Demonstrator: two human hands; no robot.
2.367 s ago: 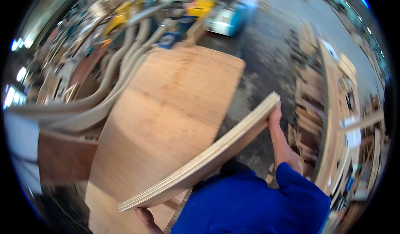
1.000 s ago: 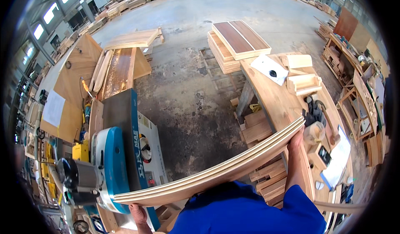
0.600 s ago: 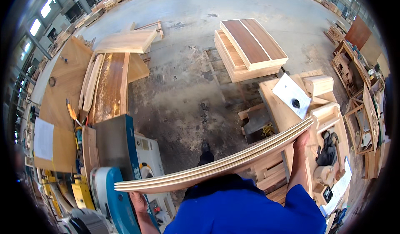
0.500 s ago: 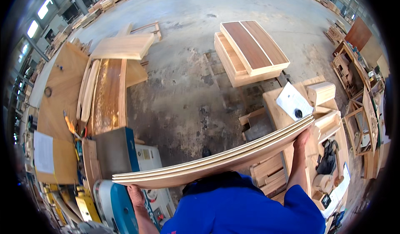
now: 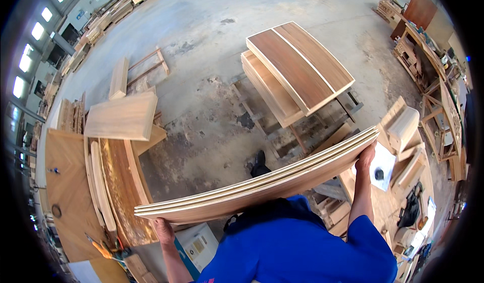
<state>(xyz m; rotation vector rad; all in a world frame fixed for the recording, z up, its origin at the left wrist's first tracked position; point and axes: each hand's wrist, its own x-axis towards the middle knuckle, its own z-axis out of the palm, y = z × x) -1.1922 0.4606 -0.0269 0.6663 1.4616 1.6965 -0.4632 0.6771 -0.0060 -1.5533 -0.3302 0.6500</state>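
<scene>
A stack of several long wooden panels (image 5: pixel 262 183) spans the space in front of my body, tilted up toward the right. My left hand (image 5: pixel 164 230) grips its left end from below. At the right end my right hand (image 5: pixel 366 157) is closed around the edge, with part of its fingers hidden by the wood. Ahead stands a wooden cabinet piece (image 5: pixel 269 89) bearing dark-brown panels with pale edges (image 5: pixel 297 64), on a low metal frame. My dark shoe (image 5: pixel 260 163) shows beyond the stack.
To the left, a wooden board (image 5: pixel 121 114) lies over the end of a rough-edged slab (image 5: pixel 121 182). A workbench (image 5: pixel 375 207) at the right carries a white paper (image 5: pixel 384 168), a wooden block (image 5: pixel 403 128) and a black bundle (image 5: pixel 411 210). Shelving (image 5: pixel 433 96) stands farther right.
I have moved forward with the panel stack still in both hands. The cabinet piece now appears nearer, and the bench and left-hand machines have slid back toward the lower edge.
</scene>
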